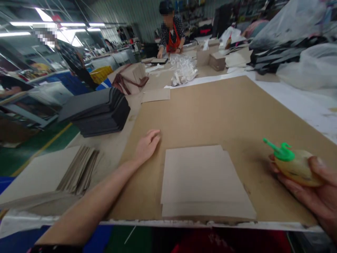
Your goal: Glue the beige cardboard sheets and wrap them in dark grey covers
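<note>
My right hand is wrapped around a yellowish squeeze bottle with a green spout, tilted above the right side of the brown board. The spout points to the upper left. My left hand rests on the board with loosely bent fingers and nothing in it. Between my hands, near the front edge, lie flat grey-beige cardboard sheets, slightly offset from one another. Neither hand touches them.
Left of my forearm is a stack of cardboard sheets. Behind it stands a pile of dark grey panels. Crumpled clear plastic lies beyond the board, and a person in a red apron works at the far end.
</note>
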The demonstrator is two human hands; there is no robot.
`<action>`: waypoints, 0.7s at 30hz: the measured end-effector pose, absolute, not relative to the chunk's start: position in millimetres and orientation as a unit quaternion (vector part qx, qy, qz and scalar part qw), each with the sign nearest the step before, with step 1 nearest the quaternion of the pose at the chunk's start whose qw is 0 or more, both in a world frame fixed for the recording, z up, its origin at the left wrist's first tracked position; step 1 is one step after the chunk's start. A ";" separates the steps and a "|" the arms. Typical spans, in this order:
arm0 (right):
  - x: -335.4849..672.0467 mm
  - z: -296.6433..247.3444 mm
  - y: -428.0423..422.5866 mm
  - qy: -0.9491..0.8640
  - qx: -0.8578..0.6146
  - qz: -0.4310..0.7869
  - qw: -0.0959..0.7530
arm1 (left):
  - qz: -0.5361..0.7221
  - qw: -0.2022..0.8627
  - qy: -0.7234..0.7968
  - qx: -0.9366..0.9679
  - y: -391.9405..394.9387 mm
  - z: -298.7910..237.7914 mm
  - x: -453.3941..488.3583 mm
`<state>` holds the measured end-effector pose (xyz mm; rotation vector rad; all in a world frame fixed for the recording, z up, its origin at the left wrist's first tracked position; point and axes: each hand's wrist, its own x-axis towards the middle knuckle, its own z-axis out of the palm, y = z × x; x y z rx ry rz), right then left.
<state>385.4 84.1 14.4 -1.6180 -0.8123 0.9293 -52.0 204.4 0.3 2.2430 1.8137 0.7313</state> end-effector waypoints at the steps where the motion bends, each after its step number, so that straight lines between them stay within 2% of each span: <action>1: 383.9 17.2 83.2 -0.283 -0.664 0.440 0.534 | 0.247 0.086 0.608 0.749 173.8 1.9 -54.5; 3: 382.0 21.4 78.9 -0.233 -0.633 0.502 0.541 | 0.286 0.115 0.608 0.732 117.6 3.2 -56.5; 7: 366.7 32.7 69.7 -0.403 -0.587 0.487 0.506 | 0.365 0.135 0.580 0.716 34.4 -0.2 -42.3; 9: 346.8 41.5 69.0 -0.495 -0.567 0.462 0.468 | 0.374 0.096 0.557 0.736 8.3 -3.4 -26.8; 13: 295.7 55.2 74.7 -0.672 -0.487 0.365 0.422 | 0.363 -0.024 0.535 0.762 -22.2 -8.2 13.7; 17: 262.9 57.9 82.3 -0.781 -0.408 0.259 0.396 | 0.317 -0.023 0.531 0.785 -37.0 -9.7 51.2; 21: 250.4 56.6 84.9 -0.834 -0.353 0.229 0.355 | 0.251 -0.012 0.551 0.795 -40.1 -13.1 69.0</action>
